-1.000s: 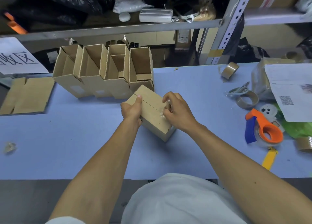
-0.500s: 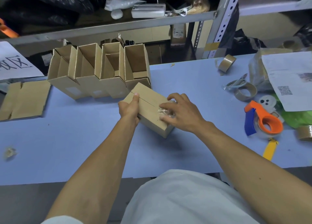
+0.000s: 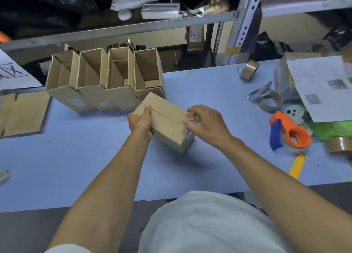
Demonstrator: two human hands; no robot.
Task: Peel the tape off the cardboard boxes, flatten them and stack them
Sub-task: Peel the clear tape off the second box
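Left hand [image 3: 142, 120] grips the closed box [image 3: 165, 122] — right hand [image 3: 206, 122] pinches what looks like clear tape [image 3: 192, 122].

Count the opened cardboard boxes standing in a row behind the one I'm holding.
4. They lean side by side at the table's back: far-left box, second box, third box, right-end box just behind the held one. More may be hidden.

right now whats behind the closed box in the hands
Directly behind the closed box stands a row of four open boxes, tilted, flaps up. The nearest one's lower front is covered by the closed box. The left hand grips its left side.
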